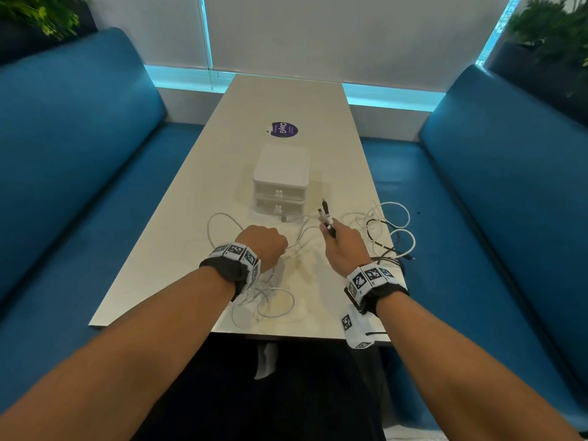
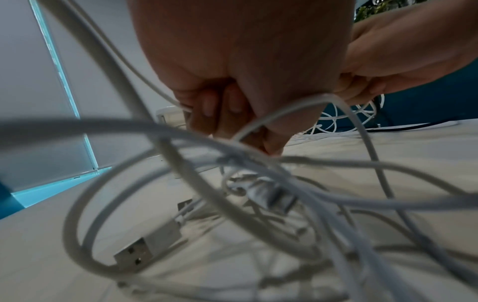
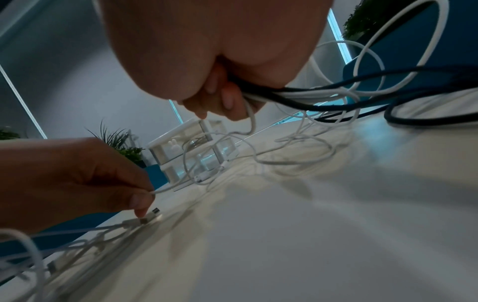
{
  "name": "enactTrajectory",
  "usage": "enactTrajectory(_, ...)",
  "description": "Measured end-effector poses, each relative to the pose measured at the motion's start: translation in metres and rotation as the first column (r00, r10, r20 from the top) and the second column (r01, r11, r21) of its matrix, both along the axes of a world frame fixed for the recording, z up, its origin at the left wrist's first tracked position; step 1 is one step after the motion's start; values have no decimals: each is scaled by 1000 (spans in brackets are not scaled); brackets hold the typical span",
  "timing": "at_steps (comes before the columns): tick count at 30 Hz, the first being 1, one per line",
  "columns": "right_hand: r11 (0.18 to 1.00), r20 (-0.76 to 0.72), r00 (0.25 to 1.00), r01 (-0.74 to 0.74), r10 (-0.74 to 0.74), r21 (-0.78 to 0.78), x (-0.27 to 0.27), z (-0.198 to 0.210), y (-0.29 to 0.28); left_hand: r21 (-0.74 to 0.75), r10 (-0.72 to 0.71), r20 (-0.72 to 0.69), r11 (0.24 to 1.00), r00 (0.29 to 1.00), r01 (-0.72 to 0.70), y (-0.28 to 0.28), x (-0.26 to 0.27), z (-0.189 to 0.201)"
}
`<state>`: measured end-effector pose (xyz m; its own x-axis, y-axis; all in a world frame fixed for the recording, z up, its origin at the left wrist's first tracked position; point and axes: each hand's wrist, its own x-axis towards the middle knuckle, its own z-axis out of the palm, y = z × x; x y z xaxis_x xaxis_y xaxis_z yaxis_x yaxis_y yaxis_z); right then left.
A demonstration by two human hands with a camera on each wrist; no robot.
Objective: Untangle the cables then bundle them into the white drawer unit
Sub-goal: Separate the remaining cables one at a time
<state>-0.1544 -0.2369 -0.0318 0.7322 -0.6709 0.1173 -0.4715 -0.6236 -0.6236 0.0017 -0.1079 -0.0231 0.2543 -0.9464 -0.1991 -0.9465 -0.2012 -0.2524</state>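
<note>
A white two-drawer unit stands mid-table, both drawers closed. White cables lie tangled on the near table, and more white loops with a black cable spread to the right. My left hand is curled, pinching a thin white cable just above the table. A USB plug lies below that hand. My right hand grips a bunch of cable ends, black and white, with the plugs sticking up; their cords trail away to the right.
The pale table runs away from me between two blue bench seats. A round purple sticker lies beyond the drawer unit. Some cable loops hang over the right table edge. A white tagged pouch sits at the near right edge.
</note>
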Motion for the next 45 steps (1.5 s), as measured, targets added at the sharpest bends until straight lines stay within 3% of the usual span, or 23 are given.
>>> enactTrajectory(2,998,13,998,-61,61,23,2,2,5,-16,-14,-21,1000,1000,14,-2,-2,3)
enactTrajectory(5,986,-104,983,-143,151,87,9,2,14,-112,-68,-36,992,997,63,-7,-9,6)
enactTrajectory(8,977,-168,970,-152,176,149,13,-2,18,-222,-79,-66,973,995,63,-7,-8,5)
enactTrajectory(11,973,-208,957,-171,201,154,13,-3,14,-228,-62,-105,973,993,37,-3,-4,0)
enactTrajectory(14,989,-325,934,-134,145,57,5,-3,2,-201,-38,-122,980,992,13,4,7,-1)
enactTrajectory(18,998,-419,907,16,-38,-56,-10,-4,-14,-146,-3,-75,989,997,-8,15,29,5)
enactTrajectory(25,995,-185,979,67,-81,-77,-6,-4,-4,-206,101,48,974,994,-89,7,21,20)
enactTrajectory(30,998,-65,998,-16,12,-55,1,-8,1,-336,202,1,923,979,-190,1,24,39)
enactTrajectory(33,1000,30,999,-26,26,-19,4,-5,3,-364,134,-11,922,991,-129,1,23,44)
enactTrajectory(37,996,70,994,-88,87,15,10,-4,10,-288,-2,-45,957,999,-11,1,5,32)
enactTrajectory(42,991,20,993,-119,118,59,15,-3,18,-379,-54,-219,925,974,-35,-4,-5,20)
enactTrajectory(45,993,38,996,-79,76,86,18,-2,16,-409,-102,-423,908,900,-89,1,-5,20)
